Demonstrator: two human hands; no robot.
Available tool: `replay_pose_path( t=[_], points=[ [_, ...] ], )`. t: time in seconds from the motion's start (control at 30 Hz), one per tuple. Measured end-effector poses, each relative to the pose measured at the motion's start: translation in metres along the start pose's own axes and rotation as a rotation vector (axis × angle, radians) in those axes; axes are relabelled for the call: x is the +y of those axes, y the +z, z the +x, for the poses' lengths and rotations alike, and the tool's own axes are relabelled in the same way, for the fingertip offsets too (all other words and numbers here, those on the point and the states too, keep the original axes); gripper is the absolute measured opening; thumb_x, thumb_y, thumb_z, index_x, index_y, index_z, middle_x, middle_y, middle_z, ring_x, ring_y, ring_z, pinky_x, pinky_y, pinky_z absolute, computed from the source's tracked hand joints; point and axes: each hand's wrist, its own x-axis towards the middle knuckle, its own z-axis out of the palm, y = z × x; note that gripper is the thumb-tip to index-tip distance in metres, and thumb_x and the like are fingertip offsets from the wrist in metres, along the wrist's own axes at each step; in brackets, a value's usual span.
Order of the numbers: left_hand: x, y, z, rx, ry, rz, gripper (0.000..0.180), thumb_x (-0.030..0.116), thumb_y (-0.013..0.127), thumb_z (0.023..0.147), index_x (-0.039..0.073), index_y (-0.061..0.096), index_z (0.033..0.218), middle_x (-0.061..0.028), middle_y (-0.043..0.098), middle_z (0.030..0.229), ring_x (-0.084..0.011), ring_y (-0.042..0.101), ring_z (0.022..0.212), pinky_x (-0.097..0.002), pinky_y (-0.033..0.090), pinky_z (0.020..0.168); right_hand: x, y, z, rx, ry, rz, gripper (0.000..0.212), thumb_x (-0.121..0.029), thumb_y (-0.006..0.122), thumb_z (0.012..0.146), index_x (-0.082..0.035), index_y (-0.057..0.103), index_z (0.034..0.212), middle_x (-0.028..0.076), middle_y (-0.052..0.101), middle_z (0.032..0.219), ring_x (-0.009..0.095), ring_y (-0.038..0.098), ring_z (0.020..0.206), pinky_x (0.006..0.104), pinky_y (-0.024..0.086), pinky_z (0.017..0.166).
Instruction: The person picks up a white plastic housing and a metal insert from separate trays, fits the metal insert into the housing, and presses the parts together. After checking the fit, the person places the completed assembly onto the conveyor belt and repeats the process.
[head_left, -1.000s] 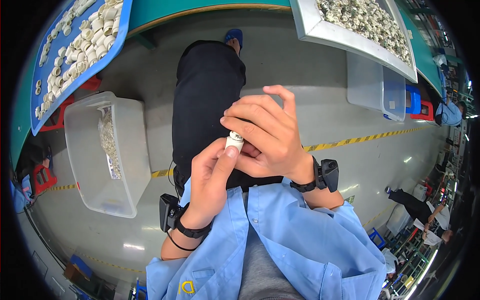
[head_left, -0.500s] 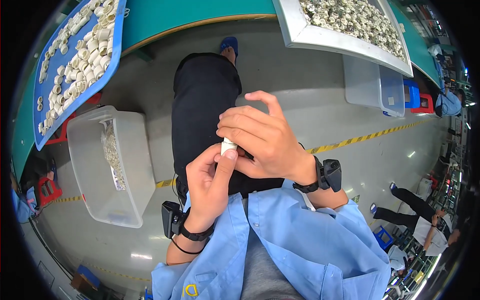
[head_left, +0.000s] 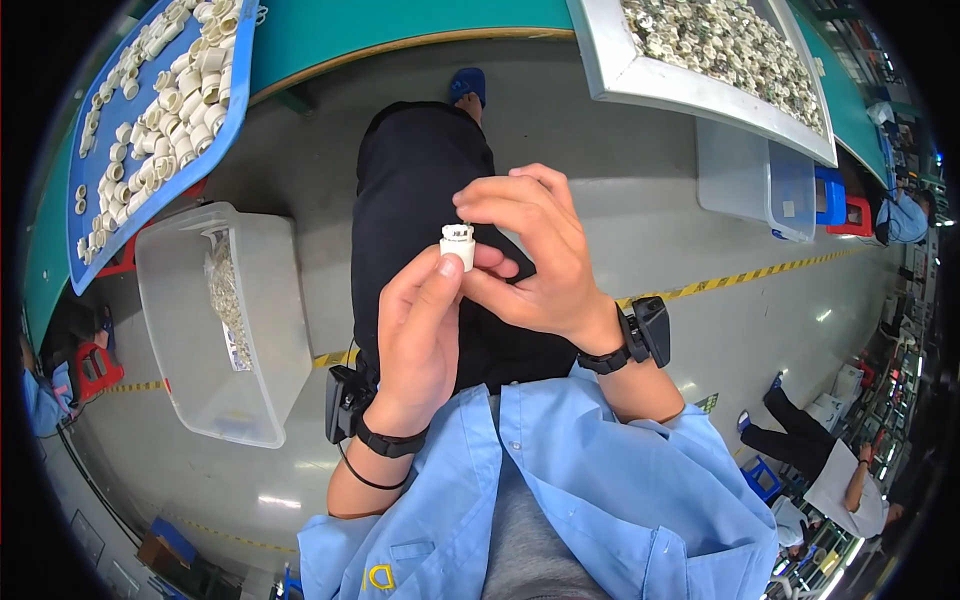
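Observation:
Above my lap, my left hand (head_left: 418, 322) pinches a small white plastic cylinder (head_left: 457, 254) upright between thumb and fingers. A notched white insert (head_left: 458, 234) with dark metallic bits sits in its top and stands above the rim. My right hand (head_left: 540, 250) arches beside it on the right, fingers apart and curved over the cylinder, holding nothing that I can see. Its fingertips are clear of the insert; whether its thumb touches the cylinder's side is hidden.
A blue tray (head_left: 225, 130) of white cylinders lies on the green table (head_left: 400, 22) at left. A metal-framed tray (head_left: 690, 98) of small white-and-metal parts is at right. Translucent bins (head_left: 215, 400) stand below on both sides. A person (head_left: 850, 480) is at far right.
Both hands have risen a little, away from my body. My right fingers have lifted off the top of the cylinder and spread, so the insert now shows. My left hand keeps its pinch.

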Motion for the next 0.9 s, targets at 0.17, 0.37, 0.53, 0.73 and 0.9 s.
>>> replay_pose_path(
  t=[0.17,0.37,0.53,0.73,0.9],
  points=[
    [0.004,-0.012,0.036,0.021,0.017,0.038,0.035,0.026,0.046,0.105,-0.004,0.064,0.111,-0.0124,0.067,0.104,-0.0188,0.063,0.100,-0.0317,0.046,0.092,0.027,0.017,0.009,0.040,0.024,0.052,0.046,-0.006,0.082,0.071,-0.005,0.064,0.113,0.013,0.069,0.112,0.027,0.066,0.099,0.0404,0.047,0.091],
    [0.015,-0.021,0.096,0.033,0.035,0.142,0.036,0.031,0.039,0.107,0.000,0.058,0.099,-0.0080,0.061,0.092,-0.0167,0.058,0.090,-0.0311,0.045,0.084,0.060,0.042,0.036,0.133,0.109,0.091,0.041,-0.001,0.080,0.076,-0.002,0.063,0.113,0.016,0.066,0.115,0.028,0.063,0.102,0.0360,0.050,0.086],
    [0.024,-0.022,0.131,0.024,0.054,0.123,0.035,0.032,0.036,0.108,0.003,0.052,0.095,-0.0066,0.056,0.089,-0.0159,0.053,0.084,-0.0311,0.044,0.080,0.078,0.057,0.058,0.200,0.165,0.131,0.040,0.002,0.078,0.077,0.000,0.062,0.113,0.017,0.066,0.114,0.027,0.064,0.098,0.0334,0.052,0.083],
    [0.027,-0.014,0.146,0.080,0.066,0.175,0.035,0.032,0.035,0.109,0.004,0.049,0.096,-0.0050,0.052,0.088,-0.0148,0.049,0.082,-0.0294,0.041,0.077,0.088,0.059,0.061,0.235,0.237,0.187,0.038,0.003,0.078,0.075,0.001,0.062,0.109,0.015,0.070,0.106,0.024,0.065,0.086,0.0307,0.051,0.081],
    [0.030,-0.010,0.148,0.123,0.071,0.161,0.034,0.032,0.034,0.109,0.005,0.049,0.097,-0.0027,0.049,0.087,-0.0132,0.046,0.082,-0.0281,0.039,0.075,0.094,0.057,0.069,0.192,0.173,0.138,0.036,0.001,0.080,0.074,0.000,0.062,0.105,0.012,0.073,0.093,0.019,0.065,0.074,0.0346,0.049,0.085]
  ],
)
